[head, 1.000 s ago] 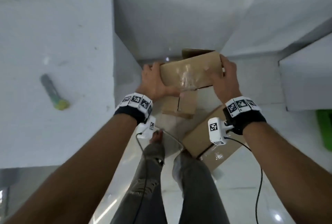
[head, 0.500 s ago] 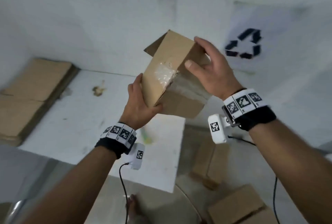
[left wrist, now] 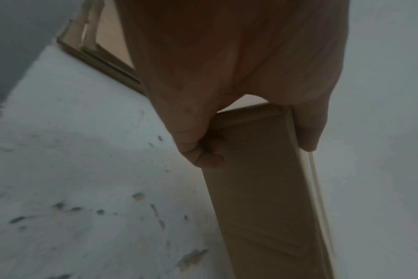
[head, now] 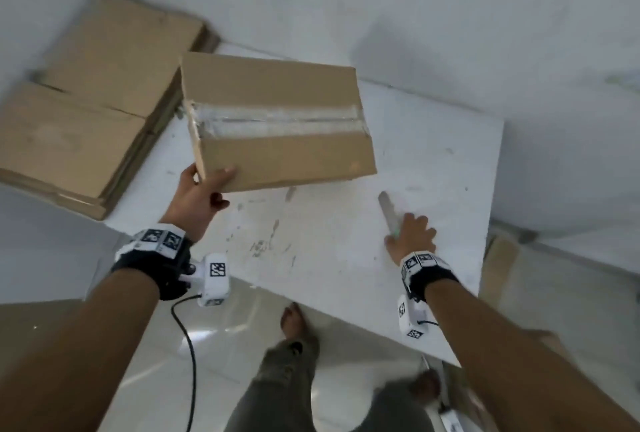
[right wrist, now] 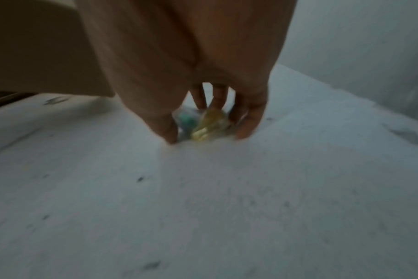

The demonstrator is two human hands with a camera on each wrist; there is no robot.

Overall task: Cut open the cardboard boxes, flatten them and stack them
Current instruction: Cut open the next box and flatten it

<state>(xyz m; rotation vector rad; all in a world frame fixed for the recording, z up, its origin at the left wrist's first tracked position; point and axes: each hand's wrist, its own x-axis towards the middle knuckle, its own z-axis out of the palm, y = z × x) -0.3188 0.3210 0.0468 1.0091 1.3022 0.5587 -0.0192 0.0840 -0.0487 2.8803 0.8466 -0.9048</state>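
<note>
A brown cardboard box [head: 277, 120] with clear tape along its top seam hangs tilted over the white table [head: 329, 258]. My left hand [head: 207, 185] grips its near left corner, thumb on the front face and fingers beneath; the left wrist view shows the box [left wrist: 263, 188] pinched between thumb and fingers [left wrist: 203, 156]. At the right of the table my right hand [head: 410, 234] lies over a grey cutter [head: 388, 206] with a green-yellow end. In the right wrist view thumb and fingers curl round the cutter [right wrist: 203, 124], which still lies on the table.
A stack of flattened cardboard [head: 86, 113] lies at the table's far left against the white wall. More cardboard [head: 498, 269] stands on the tiled floor past the table's right edge. My feet [head: 294, 320] are under the near edge.
The box came up from the floor and swung over the table. My right hand let go of it and dropped onto the cutter; the left hand alone now holds the box.
</note>
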